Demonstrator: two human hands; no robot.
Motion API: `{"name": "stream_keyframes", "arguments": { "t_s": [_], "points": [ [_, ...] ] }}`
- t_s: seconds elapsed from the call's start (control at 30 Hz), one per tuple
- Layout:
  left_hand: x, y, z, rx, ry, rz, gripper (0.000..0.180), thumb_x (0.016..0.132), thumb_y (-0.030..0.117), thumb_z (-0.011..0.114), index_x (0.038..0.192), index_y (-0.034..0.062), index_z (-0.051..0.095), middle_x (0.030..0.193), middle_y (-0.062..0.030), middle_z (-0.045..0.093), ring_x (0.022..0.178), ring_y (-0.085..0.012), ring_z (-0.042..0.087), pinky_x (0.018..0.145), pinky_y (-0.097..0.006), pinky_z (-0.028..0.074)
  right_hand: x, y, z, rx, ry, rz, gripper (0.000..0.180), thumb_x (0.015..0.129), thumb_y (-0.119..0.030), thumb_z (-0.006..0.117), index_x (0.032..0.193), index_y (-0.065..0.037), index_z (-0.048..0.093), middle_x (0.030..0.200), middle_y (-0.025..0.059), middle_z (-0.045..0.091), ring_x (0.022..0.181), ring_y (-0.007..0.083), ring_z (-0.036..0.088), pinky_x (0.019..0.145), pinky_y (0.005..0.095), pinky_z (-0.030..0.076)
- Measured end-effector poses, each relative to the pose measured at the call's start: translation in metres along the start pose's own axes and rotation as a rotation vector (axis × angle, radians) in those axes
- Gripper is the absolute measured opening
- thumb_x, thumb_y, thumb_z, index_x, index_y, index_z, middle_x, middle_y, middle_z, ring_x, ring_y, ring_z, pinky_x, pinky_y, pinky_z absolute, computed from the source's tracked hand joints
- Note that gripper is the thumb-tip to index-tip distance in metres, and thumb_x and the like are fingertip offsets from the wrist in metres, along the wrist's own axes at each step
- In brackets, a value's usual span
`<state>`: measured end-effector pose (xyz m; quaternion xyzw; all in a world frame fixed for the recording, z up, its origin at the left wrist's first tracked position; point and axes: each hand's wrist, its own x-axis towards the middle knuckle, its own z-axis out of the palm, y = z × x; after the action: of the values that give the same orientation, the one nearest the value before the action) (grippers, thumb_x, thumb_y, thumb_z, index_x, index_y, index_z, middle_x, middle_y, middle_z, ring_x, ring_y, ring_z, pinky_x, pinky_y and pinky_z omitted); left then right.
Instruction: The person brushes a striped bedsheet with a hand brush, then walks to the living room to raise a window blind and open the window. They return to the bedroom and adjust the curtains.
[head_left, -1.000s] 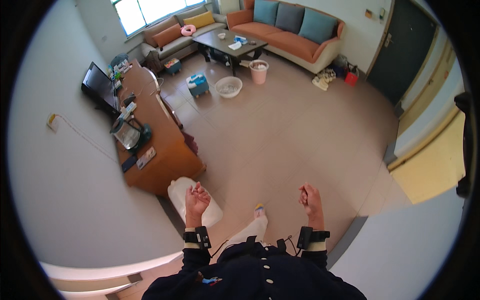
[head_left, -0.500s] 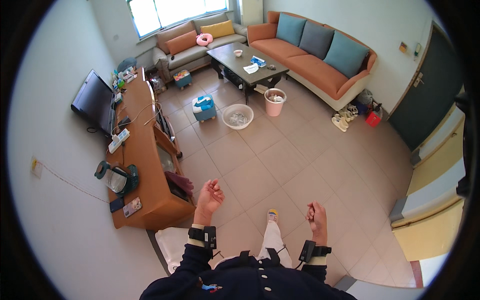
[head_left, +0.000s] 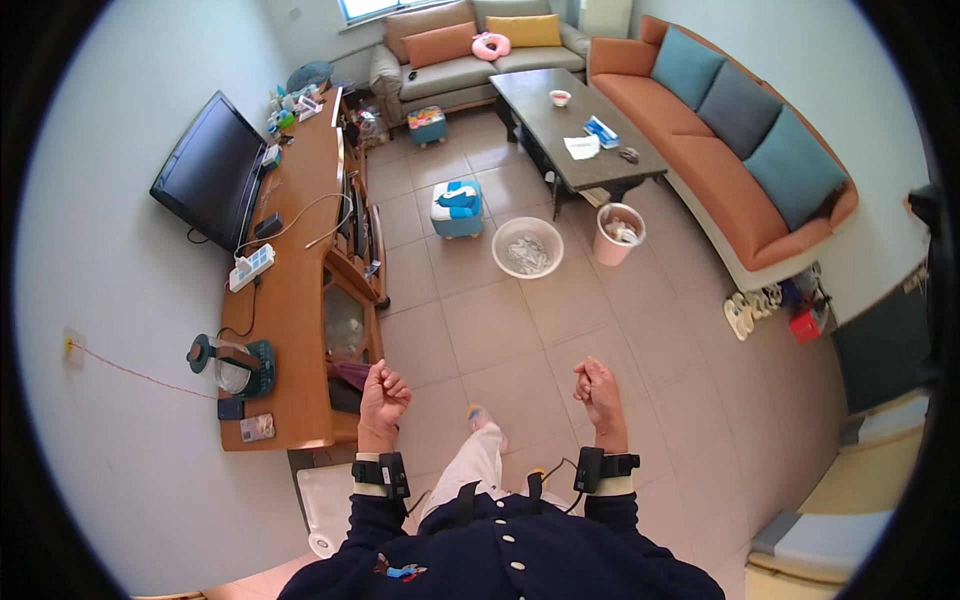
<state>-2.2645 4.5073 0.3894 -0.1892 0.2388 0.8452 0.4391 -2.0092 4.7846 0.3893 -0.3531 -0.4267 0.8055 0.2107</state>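
My left hand point(head_left: 382, 394) is raised in front of me, fingers curled into a loose fist with nothing in it. It hovers beside the near end of a long wooden cabinet point(head_left: 296, 330). My right hand point(head_left: 597, 386) is also curled shut and holds nothing, above the tiled floor point(head_left: 500, 320). Both wrists carry black bands. One foot point(head_left: 480, 415) shows below, between the hands.
A flat black television point(head_left: 205, 170) and a power strip point(head_left: 251, 267) sit on the cabinet. Ahead are a small blue and white stool point(head_left: 457, 207), a white basin point(head_left: 527, 246), a pink bin point(head_left: 620, 232), a dark coffee table point(head_left: 580, 125) and an orange sofa point(head_left: 740, 170).
The view has moved forward into the room along the cabinet. Both hands have drawn closer together and closed from loosely spread fingers into fists.
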Motion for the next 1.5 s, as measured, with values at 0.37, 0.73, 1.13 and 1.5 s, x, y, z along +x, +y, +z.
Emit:
{"name": "stream_keyframes", "arguments": {
  "t_s": [0.37, 0.73, 1.13, 1.5],
  "points": [
    [0.198, 0.169, 0.081, -0.005, 0.027, 0.089, 0.034, 0.094, 0.033, 0.046, 0.067, 0.0122, 0.047, 0.045, 0.0044, 0.028, 0.038, -0.0069, 0.022, 0.038, -0.02, 0.021, 0.271, -0.035, 0.143, -0.01, -0.106, 0.075, 0.013, 0.079, -0.004, 0.039, 0.08, -0.009, 0.051, 0.066, 0.0023, 0.052, 0.046, 0.0074, 0.038, 0.044, 0.0225, 0.035],
    [0.41, 0.334, 0.167, -0.041, -0.118, 0.079, 0.028, 0.096, 0.028, 0.043, 0.083, 0.0075, 0.056, 0.047, 0.0055, 0.029, 0.039, -0.0056, 0.022, 0.039, -0.019, 0.022, 0.507, -0.079, 0.248, -0.112, 0.006, 0.104, 0.017, 0.093, -0.021, 0.044, 0.087, -0.009, 0.054, 0.062, -0.0021, 0.05, 0.044, 0.0055, 0.039, 0.042, 0.0202, 0.035],
    [0.665, 0.483, 0.265, -0.245, -0.13, 0.066, 0.019, 0.096, 0.019, 0.041, 0.101, 0.0084, 0.056, 0.049, 0.0052, 0.031, 0.039, -0.0061, 0.022, 0.04, -0.02, 0.023, 0.778, -0.181, 0.442, -0.197, -0.202, 0.012, 0.031, 0.095, -0.031, 0.043, 0.083, -0.005, 0.055, 0.056, -0.0026, 0.045, 0.045, 0.0066, 0.038, 0.044, 0.0209, 0.035],
    [0.955, 0.62, 0.358, -0.202, -0.143, -0.095, 0.024, 0.094, 0.023, 0.045, 0.079, 0.0088, 0.057, 0.046, 0.0051, 0.029, 0.037, -0.0072, 0.022, 0.038, -0.021, 0.023, 1.026, -0.244, 0.535, -0.334, -0.105, -0.046, 0.03, 0.095, -0.03, 0.043, 0.085, -0.006, 0.058, 0.061, -0.0031, 0.049, 0.049, 0.004, 0.04, 0.044, 0.0168, 0.032]
  ]
}}
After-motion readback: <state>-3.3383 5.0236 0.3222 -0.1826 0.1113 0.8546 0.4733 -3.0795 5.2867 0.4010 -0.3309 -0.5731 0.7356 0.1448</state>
